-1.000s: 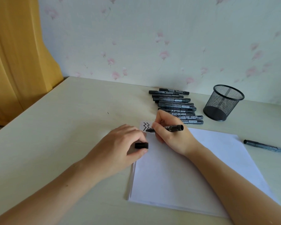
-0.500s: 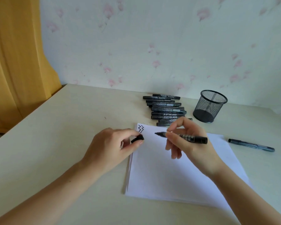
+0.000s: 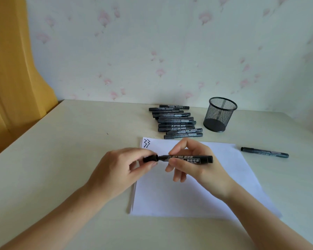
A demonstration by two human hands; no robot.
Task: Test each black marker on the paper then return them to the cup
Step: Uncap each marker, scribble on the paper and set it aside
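Two hands: both are busy above the sheet of paper (image 3: 188, 192), so finish the recapping before anything else.
Left hand (image 3: 119, 170): your thumb and fingers pinch the black cap (image 3: 150, 158), its open end facing right and right at the marker's nib end.
Squiggles (image 3: 146, 143): three test marks sit in the paper's far left corner.
Right hand (image 3: 195, 168): your fingertips grasp the black marker (image 3: 188, 159) by its barrel, held level over the paper.
Doing it well: keep cap and barrel on one line, push straight until it seats, and don't let the nib brush your fingers.
Marker row (image 3: 175, 121): capped markers lie side by side on the table (image 3: 70, 141) beyond the paper.
Mesh cup (image 3: 220, 114): it stands upright just right of the row and looks empty, so I judge most of the task remains.
Loose pen (image 3: 264, 152): it lies alone, well right of the paper.
Hard to tell: the nib is hidden at the cap's mouth, so whether the cap is seated is unclear; barrel print is mostly unreadable.
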